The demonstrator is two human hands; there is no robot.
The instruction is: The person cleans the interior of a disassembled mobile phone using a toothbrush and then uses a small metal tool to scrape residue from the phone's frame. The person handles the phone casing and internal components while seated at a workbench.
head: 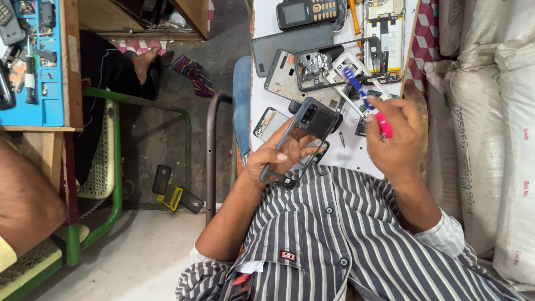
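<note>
White worktable [356,159] sits ahead of the person, crowded w/ stripped phone parts: grey metal mid-frames [312,69], a black keypad phone [306,11], a flat grey back panel [290,44]. Stacked white sacks [485,111] at right, a green-framed chair [111,161] at left, and another person's blue parts tray [39,67] at top left.

Left hand [276,159] is closed around a dark smartphone frame w/ camera cut-out [304,136], held tilted just above the table edge, near the striped shirt [345,239]. Right hand [398,136] is clenched on a pink-and-blue handled screwdriver [368,103], tip pointing up and away over the loose frames, apart from the held phone.

Judgement: to work the frame well, brace its lower end vs. the palm, keep thumb off the camera area, bring the driver tip square to the screw and press straight down so it doesn't slip. Whether screws remain can't be told; too small.
</note>
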